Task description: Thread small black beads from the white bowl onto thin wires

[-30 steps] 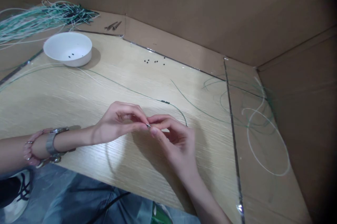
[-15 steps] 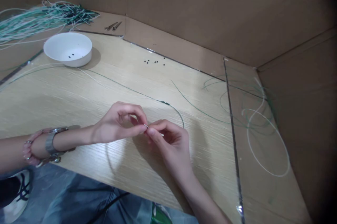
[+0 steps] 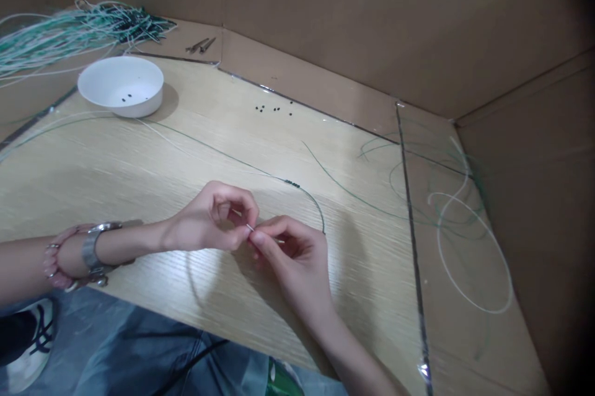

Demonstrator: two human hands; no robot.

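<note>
Over the middle of the wooden board, my left hand (image 3: pixel 214 216) and my right hand (image 3: pixel 297 253) meet fingertip to fingertip. Both are closed in a pinch on a short, thin white strand (image 3: pixel 250 228) that shows between the fingertips. A green cord (image 3: pixel 223 153) runs from the left across the board to my right hand. Several small dark beads (image 3: pixel 292 183) sit together on that cord, just beyond my hands. Whether a bead is between my fingertips cannot be made out.
A white bowl (image 3: pixel 134 108) with a few black beads stands at the back left. Several loose black beads (image 3: pixel 276 109) lie at the back. Green and white cords (image 3: pixel 93 33) are heaped beside metal tools (image 3: pixel 202 46). A white cord loop (image 3: pixel 439 253) lies right. Cardboard walls surround the board.
My right hand has shifted slightly left, and its fingertips are closer to the left ones. My left fingers have curled a little more around the white strand.
</note>
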